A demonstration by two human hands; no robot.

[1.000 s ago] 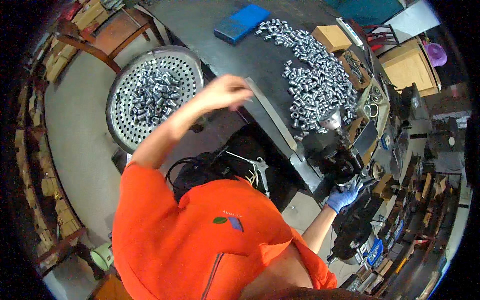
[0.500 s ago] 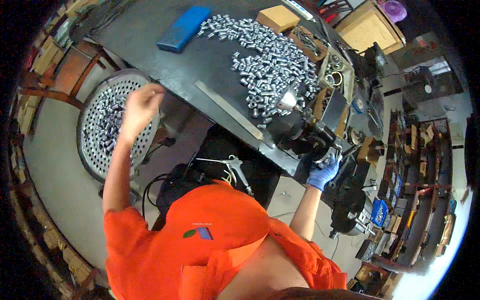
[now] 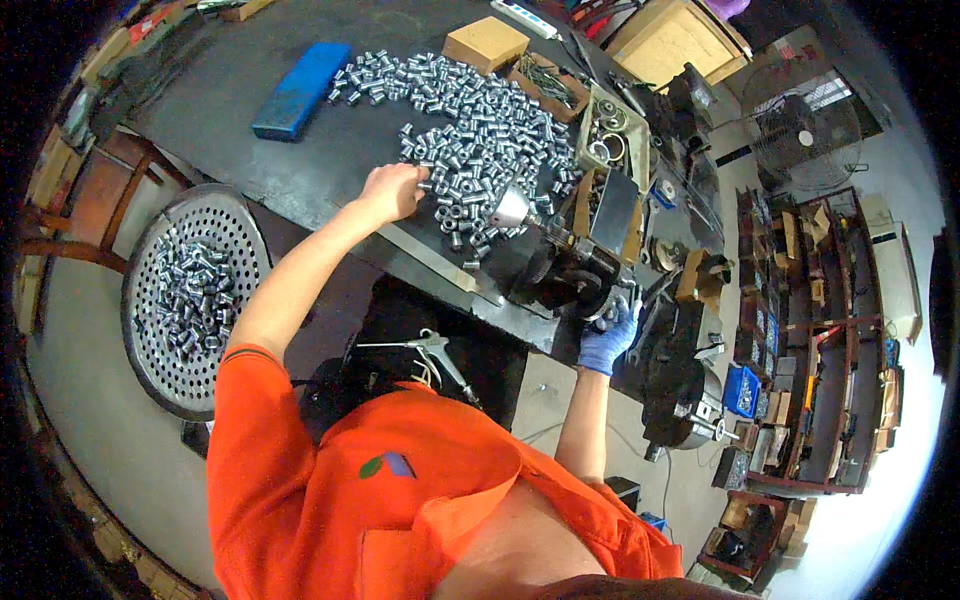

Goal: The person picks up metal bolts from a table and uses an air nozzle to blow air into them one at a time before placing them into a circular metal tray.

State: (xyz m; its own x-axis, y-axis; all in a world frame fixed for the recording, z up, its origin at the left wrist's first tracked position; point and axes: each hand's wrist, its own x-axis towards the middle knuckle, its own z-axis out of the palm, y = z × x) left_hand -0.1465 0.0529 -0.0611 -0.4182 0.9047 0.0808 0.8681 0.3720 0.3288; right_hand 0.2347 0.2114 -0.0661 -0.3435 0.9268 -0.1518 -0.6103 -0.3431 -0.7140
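Note:
My bare left hand (image 3: 395, 192) is over the near edge of the workbench (image 3: 225, 150), at the left side of a pile of short silvery metal sleeves (image 3: 480, 140). Its fingers are curled together by the outermost sleeves; what they pinch, if anything, is hidden. In a blue glove, my right hand (image 3: 608, 345) closes round the near end of a dark bench machine (image 3: 575, 270). A silvery cone-shaped head (image 3: 510, 207) on that machine points into the pile. More sleeves (image 3: 190, 300) lie heaped on a round perforated metal tray (image 3: 150, 365) at the left.
A flat metal bar (image 3: 430, 257) lies along the bench's front edge. Behind it are a blue box (image 3: 302, 90), a tan block (image 3: 485, 45) and a tray of rings (image 3: 607, 130). An air blow gun (image 3: 435, 350) rests below the edge. Shelves (image 3: 830, 350) stand at the right.
My left hand has moved from above the perforated tray rightward to the pile on the bench. My right hand stays on the machine. The view has shifted somewhat.

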